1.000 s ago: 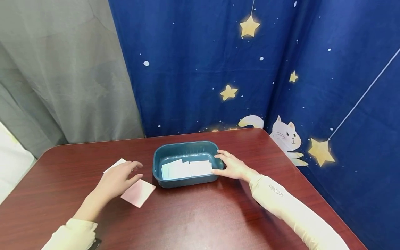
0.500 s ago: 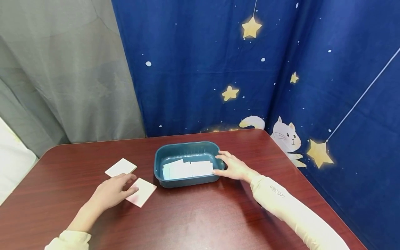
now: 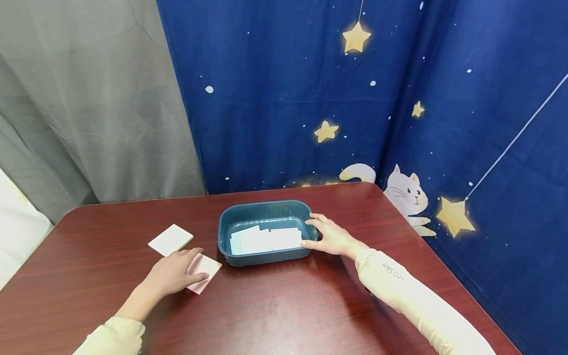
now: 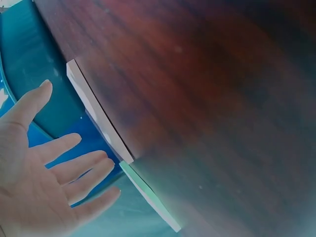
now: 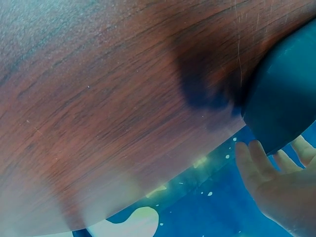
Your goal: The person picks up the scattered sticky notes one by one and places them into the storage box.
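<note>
A flat pinkish square piece [image 3: 207, 266] lies on the table left of a teal plastic bin [image 3: 267, 259]. My left hand [image 3: 176, 272] is over its left part, thumb and fingers spread. In the left wrist view, that hand [image 4: 54, 182] shows separated fingers with nothing between them, the pinkish piece [image 4: 101, 116] edge-on beyond. A second pale square piece [image 3: 171, 240], green-edged in the left wrist view [image 4: 150, 195], lies farther back. My right hand [image 3: 330, 236] holds the bin's right end, thumb and fingers over the rim. Several whitish flat pieces [image 3: 266, 240] lie overlapping inside the bin.
The dark red wooden table [image 3: 284, 310] has rounded back corners. A grey curtain [image 3: 102, 108] and a blue star-patterned curtain [image 3: 275, 98] hang behind it. The blue curtain continues along the right side.
My left hand first drew back from the square pieces, uncovering the farther one, then came lower over the pinkish piece. The right hand and bin have stayed put.
</note>
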`<state>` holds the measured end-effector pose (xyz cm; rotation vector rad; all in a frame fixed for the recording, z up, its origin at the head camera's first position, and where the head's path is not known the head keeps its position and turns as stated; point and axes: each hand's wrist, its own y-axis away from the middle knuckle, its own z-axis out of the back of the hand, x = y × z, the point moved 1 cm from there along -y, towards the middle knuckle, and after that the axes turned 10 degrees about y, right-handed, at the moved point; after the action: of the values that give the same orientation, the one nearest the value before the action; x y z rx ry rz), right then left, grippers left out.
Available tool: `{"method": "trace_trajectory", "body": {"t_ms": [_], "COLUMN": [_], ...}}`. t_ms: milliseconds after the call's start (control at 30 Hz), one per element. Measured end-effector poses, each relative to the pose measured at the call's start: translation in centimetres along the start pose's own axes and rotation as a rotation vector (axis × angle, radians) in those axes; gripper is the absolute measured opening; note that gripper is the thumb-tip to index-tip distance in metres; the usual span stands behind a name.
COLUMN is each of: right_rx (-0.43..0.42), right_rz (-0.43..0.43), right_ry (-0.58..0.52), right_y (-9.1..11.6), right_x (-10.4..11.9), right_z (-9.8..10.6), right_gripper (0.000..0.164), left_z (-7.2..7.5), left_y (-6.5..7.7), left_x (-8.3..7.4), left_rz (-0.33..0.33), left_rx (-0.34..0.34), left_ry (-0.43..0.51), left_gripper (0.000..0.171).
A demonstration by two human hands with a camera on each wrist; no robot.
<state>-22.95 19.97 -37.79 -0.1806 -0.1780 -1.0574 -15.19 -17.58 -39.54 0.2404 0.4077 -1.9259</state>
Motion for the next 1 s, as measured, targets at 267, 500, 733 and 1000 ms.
{"method": "trace_trajectory", "body": {"t_ms": [267,500,733,1000], "right_rx": [-0.006,-0.008,-0.026,-0.013], "right_rz": [0.000,-0.004,0.012,0.003], "right_ry": [0.007,0.004,-0.009,-0.007], "right_y": [0.0,0.0,0.1,0.1], "right_x": [-0.1,-0.1,-0.1,0.0], "right_z": [-0.1,-0.2,-0.1,0.0], "right_gripper": [0.073,0.073,0.073,0.072], "left_z": [-0.6,-1.1,-1.2,-1.3], "left_y": [-0.4,-0.7,-0.7,-0.8], "left_x": [0.1,-0.1,-0.6,-0.7], "left_rz": [0.067,0.077,0.076,0.072], "left_rx": [0.060,0.081,0.073,0.013], "left_ry": [-0.023,-0.099,-0.131,-0.045], "left_gripper": [0.064,0.062,0.064,0.077]}}
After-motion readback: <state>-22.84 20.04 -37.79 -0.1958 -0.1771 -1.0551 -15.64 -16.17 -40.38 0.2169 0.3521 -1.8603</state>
